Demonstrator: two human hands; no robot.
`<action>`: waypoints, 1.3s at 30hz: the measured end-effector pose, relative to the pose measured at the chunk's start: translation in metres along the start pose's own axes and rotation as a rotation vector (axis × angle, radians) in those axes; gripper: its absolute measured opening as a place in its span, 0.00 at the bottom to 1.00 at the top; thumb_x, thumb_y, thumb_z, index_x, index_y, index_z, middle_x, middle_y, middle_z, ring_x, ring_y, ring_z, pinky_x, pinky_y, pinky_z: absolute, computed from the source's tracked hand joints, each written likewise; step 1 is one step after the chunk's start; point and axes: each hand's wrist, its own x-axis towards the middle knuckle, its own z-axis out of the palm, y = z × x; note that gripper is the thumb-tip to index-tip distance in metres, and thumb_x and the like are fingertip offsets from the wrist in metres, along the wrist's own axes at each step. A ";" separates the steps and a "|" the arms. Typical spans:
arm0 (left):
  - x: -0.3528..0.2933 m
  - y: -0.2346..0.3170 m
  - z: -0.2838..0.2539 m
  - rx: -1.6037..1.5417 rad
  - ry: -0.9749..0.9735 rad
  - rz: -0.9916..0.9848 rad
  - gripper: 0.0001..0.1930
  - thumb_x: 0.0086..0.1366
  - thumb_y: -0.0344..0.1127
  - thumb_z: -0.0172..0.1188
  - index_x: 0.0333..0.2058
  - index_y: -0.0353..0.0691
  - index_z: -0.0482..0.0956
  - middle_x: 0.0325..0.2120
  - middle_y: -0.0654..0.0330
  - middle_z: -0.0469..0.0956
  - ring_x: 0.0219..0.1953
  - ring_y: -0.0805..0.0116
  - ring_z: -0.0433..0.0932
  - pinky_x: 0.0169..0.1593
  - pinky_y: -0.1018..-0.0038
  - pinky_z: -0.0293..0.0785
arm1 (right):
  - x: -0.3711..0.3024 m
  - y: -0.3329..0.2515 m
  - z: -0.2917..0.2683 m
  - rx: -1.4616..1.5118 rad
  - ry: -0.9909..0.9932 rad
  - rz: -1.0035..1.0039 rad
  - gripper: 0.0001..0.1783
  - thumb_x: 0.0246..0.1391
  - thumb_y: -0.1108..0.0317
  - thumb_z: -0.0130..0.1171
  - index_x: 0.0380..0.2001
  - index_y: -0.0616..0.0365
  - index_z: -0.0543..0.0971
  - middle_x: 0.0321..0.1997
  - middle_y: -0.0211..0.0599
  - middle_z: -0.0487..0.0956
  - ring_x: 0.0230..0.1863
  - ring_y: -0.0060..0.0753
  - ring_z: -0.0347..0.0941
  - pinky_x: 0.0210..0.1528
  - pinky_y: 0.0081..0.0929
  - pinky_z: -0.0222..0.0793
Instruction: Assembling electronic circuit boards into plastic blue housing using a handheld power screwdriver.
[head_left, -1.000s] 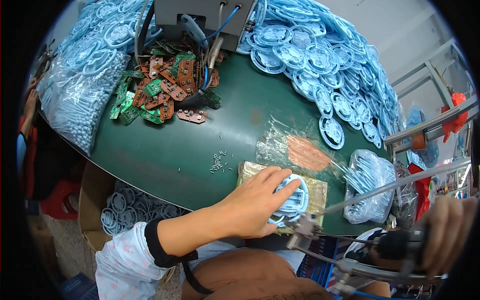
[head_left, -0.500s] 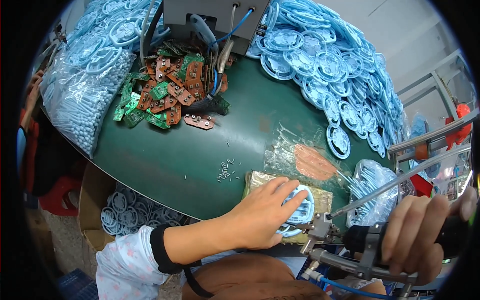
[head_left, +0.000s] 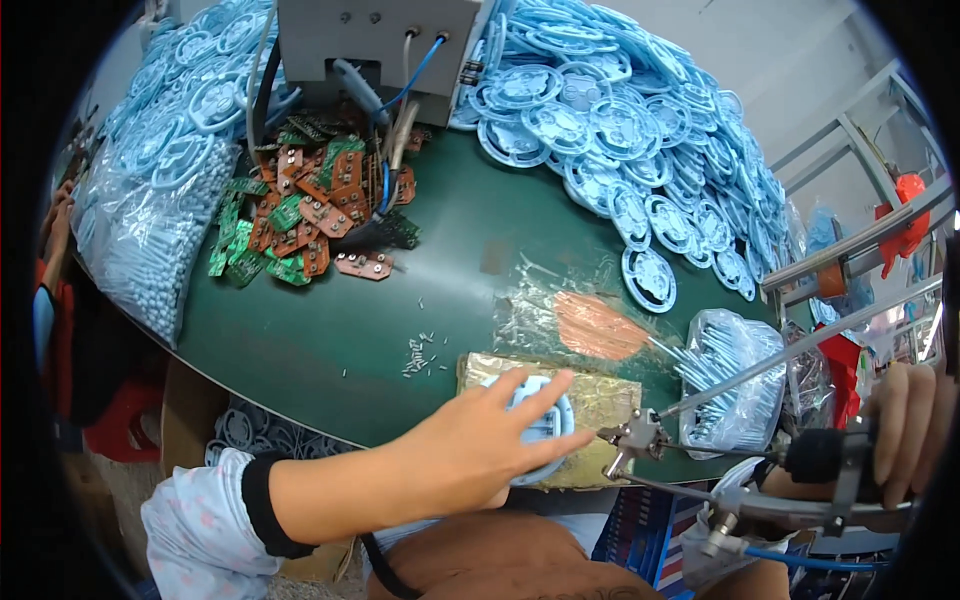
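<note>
On a block wrapped in yellowish tape (head_left: pixel 606 440) lies a round light-blue plastic part (head_left: pixel 560 412) with cut-outs. My left hand (head_left: pixel 455 440) grips it from the left, fingers spread over its face and edge, hiding much of it. At the right rim my right hand (head_left: pixel 905 430) is wrapped round the black body of a power screwdriver (head_left: pixel 815 455). The screwdriver's metal nose (head_left: pixel 638 437) with a clear feed tube points left, close to my left thumb and just right of the part. Small loose screws (head_left: pixel 416 355) lie on the green table (head_left: pixel 330 330) beyond my left hand.
Blue round parts (head_left: pixel 625 130) are heaped at the far right. Brown and green circuit boards (head_left: pixel 300 220) are piled below a grey machine (head_left: pixel 375 40). Bags of blue sticks stand left (head_left: pixel 150 240) and right (head_left: pixel 735 375). An orange-brown patch (head_left: pixel 600 325) lies under clear film.
The screwdriver has drawn back to the right from the blue part, my right hand with it. My left hand has shifted left with the part on the block. The view has shifted slightly.
</note>
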 end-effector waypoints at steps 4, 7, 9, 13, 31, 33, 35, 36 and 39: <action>0.010 0.011 -0.002 0.206 -0.153 0.003 0.40 0.42 0.40 0.73 0.59 0.52 0.72 0.63 0.42 0.59 0.55 0.43 0.67 0.47 0.64 0.73 | 0.002 0.021 -0.020 -0.046 -0.025 0.095 0.05 0.60 0.74 0.53 0.40 0.60 0.71 0.19 0.29 0.74 0.23 0.23 0.76 0.33 0.15 0.77; 0.018 0.015 -0.006 0.263 -0.225 -0.001 0.39 0.43 0.40 0.73 0.59 0.53 0.73 0.63 0.42 0.60 0.55 0.45 0.67 0.48 0.63 0.73 | -0.017 0.040 -0.029 -0.053 -0.010 0.181 0.09 0.62 0.67 0.50 0.27 0.54 0.66 0.19 0.30 0.75 0.22 0.21 0.74 0.33 0.13 0.76; 0.019 0.012 -0.006 0.261 -0.219 -0.008 0.39 0.43 0.40 0.73 0.58 0.53 0.73 0.63 0.43 0.60 0.55 0.46 0.68 0.48 0.63 0.73 | -0.012 0.053 -0.018 -0.036 0.039 0.162 0.08 0.62 0.67 0.49 0.28 0.55 0.66 0.18 0.31 0.75 0.22 0.21 0.74 0.33 0.13 0.76; 0.019 0.011 -0.006 0.220 -0.213 -0.016 0.38 0.43 0.40 0.73 0.58 0.53 0.74 0.63 0.43 0.61 0.55 0.46 0.68 0.48 0.63 0.74 | -0.005 0.066 -0.022 -0.022 0.017 0.179 0.06 0.62 0.69 0.51 0.31 0.55 0.67 0.18 0.30 0.74 0.21 0.21 0.74 0.32 0.13 0.76; -0.001 0.016 0.025 0.042 0.127 -0.046 0.25 0.61 0.29 0.49 0.58 0.45 0.71 0.57 0.35 0.63 0.57 0.41 0.67 0.59 0.56 0.68 | 0.015 0.027 0.003 0.039 0.145 -0.022 0.32 0.63 0.71 0.46 0.70 0.53 0.55 0.26 0.34 0.71 0.23 0.28 0.72 0.31 0.29 0.74; -0.001 0.015 0.025 0.027 0.115 -0.094 0.25 0.61 0.29 0.49 0.59 0.47 0.71 0.57 0.34 0.63 0.58 0.40 0.66 0.59 0.57 0.68 | 0.018 0.024 -0.016 -0.015 0.052 0.058 0.20 0.62 0.72 0.47 0.57 0.54 0.59 0.24 0.33 0.72 0.24 0.26 0.74 0.33 0.25 0.76; 0.002 0.012 0.026 0.043 0.104 -0.075 0.42 0.42 0.32 0.70 0.61 0.55 0.69 0.59 0.37 0.63 0.60 0.42 0.65 0.59 0.59 0.70 | 0.021 0.031 -0.035 -0.098 -0.130 0.212 0.04 0.62 0.74 0.50 0.31 0.57 0.68 0.21 0.32 0.76 0.25 0.23 0.77 0.37 0.17 0.80; 0.002 0.011 0.026 0.041 0.103 -0.081 0.42 0.42 0.32 0.70 0.61 0.55 0.69 0.59 0.37 0.63 0.60 0.42 0.65 0.59 0.59 0.70 | 0.013 0.047 -0.031 -0.059 -0.060 0.160 0.05 0.62 0.72 0.49 0.30 0.56 0.67 0.18 0.31 0.75 0.20 0.21 0.75 0.36 0.16 0.79; 0.002 0.009 0.026 0.015 0.113 -0.074 0.42 0.42 0.32 0.70 0.61 0.55 0.69 0.58 0.37 0.63 0.60 0.42 0.65 0.58 0.59 0.70 | 0.013 0.058 -0.025 -0.051 -0.042 0.139 0.08 0.63 0.69 0.50 0.28 0.54 0.67 0.19 0.31 0.75 0.17 0.21 0.73 0.33 0.14 0.78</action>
